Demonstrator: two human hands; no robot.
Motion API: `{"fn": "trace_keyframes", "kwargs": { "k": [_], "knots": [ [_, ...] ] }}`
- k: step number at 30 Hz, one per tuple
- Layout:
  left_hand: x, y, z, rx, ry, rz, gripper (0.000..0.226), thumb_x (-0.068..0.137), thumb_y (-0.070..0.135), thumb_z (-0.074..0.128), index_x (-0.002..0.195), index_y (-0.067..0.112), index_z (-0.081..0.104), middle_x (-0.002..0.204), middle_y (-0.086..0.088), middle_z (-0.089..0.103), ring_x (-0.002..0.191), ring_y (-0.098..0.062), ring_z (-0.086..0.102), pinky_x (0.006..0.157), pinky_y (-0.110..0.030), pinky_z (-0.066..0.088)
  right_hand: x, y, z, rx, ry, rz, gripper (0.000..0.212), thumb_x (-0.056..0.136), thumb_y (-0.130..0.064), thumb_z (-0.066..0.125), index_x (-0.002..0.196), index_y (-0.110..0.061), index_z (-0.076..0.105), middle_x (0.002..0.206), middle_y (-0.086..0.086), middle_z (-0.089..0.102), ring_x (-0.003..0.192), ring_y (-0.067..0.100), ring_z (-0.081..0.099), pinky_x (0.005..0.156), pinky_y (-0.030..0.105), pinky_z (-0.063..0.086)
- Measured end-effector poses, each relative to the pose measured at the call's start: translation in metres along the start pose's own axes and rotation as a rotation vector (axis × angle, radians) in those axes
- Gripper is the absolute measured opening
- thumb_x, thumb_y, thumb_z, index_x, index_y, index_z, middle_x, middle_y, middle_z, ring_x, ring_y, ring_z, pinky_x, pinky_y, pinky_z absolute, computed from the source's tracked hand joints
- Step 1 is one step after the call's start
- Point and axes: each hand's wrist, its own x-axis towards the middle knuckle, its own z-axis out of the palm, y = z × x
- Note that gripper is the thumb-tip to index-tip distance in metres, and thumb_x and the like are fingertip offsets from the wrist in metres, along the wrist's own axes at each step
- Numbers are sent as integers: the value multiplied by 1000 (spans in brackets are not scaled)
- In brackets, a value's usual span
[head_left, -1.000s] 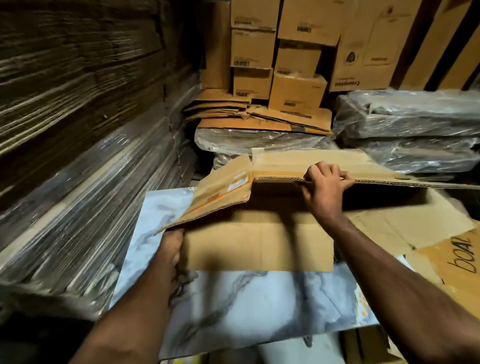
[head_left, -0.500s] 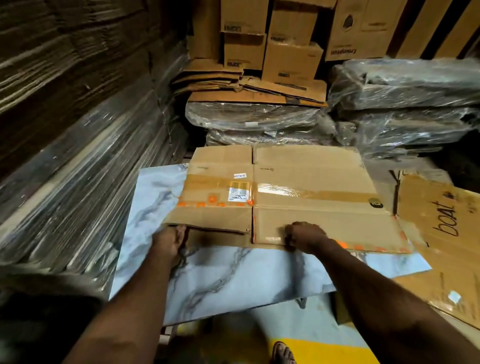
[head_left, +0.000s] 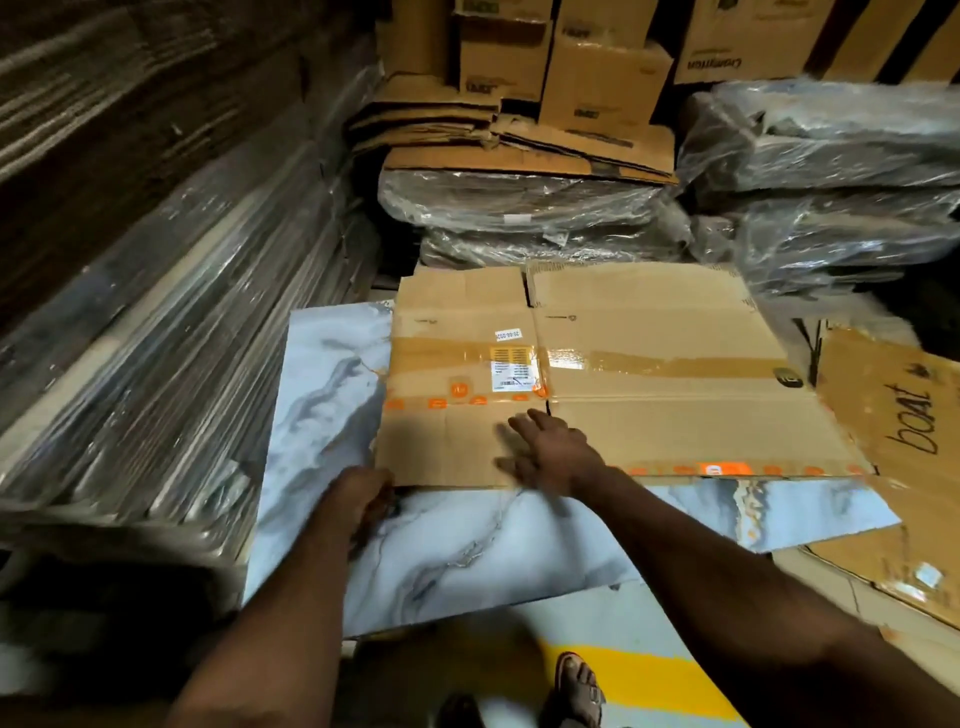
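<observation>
Plastic-wrapped stacks (head_left: 156, 338) stand at the far left. Beside them a marble-patterned slab (head_left: 467, 551) lies flat, with the flattened carton (head_left: 649, 364) spread over its far half. The left hand (head_left: 358, 493) grips the carton's near left corner, fingers curled round the edge. The right hand (head_left: 550, 452) presses on the near flap, fingers straight and spread, holding nothing. At the right lies a cardboard sheet (head_left: 904, 415) lettered "boat".

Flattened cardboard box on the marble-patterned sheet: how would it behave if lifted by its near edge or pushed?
The flattened cardboard box looks thin, so probably light for its size. Visible fold lines suggest it would hinge and sag rather than stay rigid. The marble-patterned sheet beneath looks glossy, so a push would likely slide it.
</observation>
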Motion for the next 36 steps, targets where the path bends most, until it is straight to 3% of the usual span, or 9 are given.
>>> {"fn": "trace_keyframes", "kwargs": {
  "k": [4,7,10,13,18,22,26,31,36],
  "knots": [
    [-52,-3,15,549,-688,-200,17,100,12,53,87,4,61,62,-2,69,53,-11,64,46,-20,49,3,-20,19,11,40,58,63,92,-55,50,146,-27,34,150,12,30,140,33,30,108,51,29],
    [-48,-7,26,700,-414,-167,23,95,28,62,91,5,65,74,-7,71,60,-18,69,49,-21,50,0,-28,38,-65,-37,101,71,93,-59,46,152,-29,21,156,18,14,146,35,15,111,56,19],
    [-20,-3,35,441,-48,161,30,96,21,57,115,-2,61,113,-20,68,103,-33,68,64,-28,54,-6,-31,53,-89,-149,161,83,92,-69,37,156,-31,1,162,18,-9,150,35,-10,113,67,4],
    [-18,15,59,254,-36,252,61,91,34,61,141,4,40,138,-10,50,128,-29,49,95,-30,45,-13,-28,57,-99,-200,163,89,89,-75,36,157,-32,-4,163,14,-15,150,33,-16,114,69,0],
    [4,39,101,-136,4,167,100,50,57,67,139,19,41,135,-6,50,117,-29,55,99,-46,50,-20,-33,54,-81,-250,171,105,79,-87,34,157,-26,-1,163,17,-13,149,39,-12,112,71,8],
    [-1,50,110,-445,-73,5,71,72,44,76,128,15,46,122,-6,60,104,-24,61,90,-41,54,-27,-53,55,-75,-238,296,129,65,-98,30,155,-13,-4,160,24,-15,146,49,-14,109,71,9],
    [-16,54,107,-357,-280,-37,23,94,34,54,103,13,57,106,-8,58,89,-18,58,73,-29,49,-42,-56,45,-152,-66,386,105,88,-63,53,155,-13,-11,160,28,-12,144,55,-9,110,73,14],
    [-31,91,95,-263,-541,22,51,95,51,54,117,5,53,117,-17,59,102,-30,64,81,-42,55,-79,-24,-3,-227,-8,310,85,96,-36,50,156,-11,-4,162,20,2,146,48,9,111,66,22],
    [-41,132,107,-695,-657,-17,56,91,49,62,132,11,55,117,-14,70,108,-29,67,92,-49,53,-125,13,-44,-204,-22,215,85,93,-25,53,157,-16,-2,165,11,0,149,41,12,114,58,26]
  ]
}}
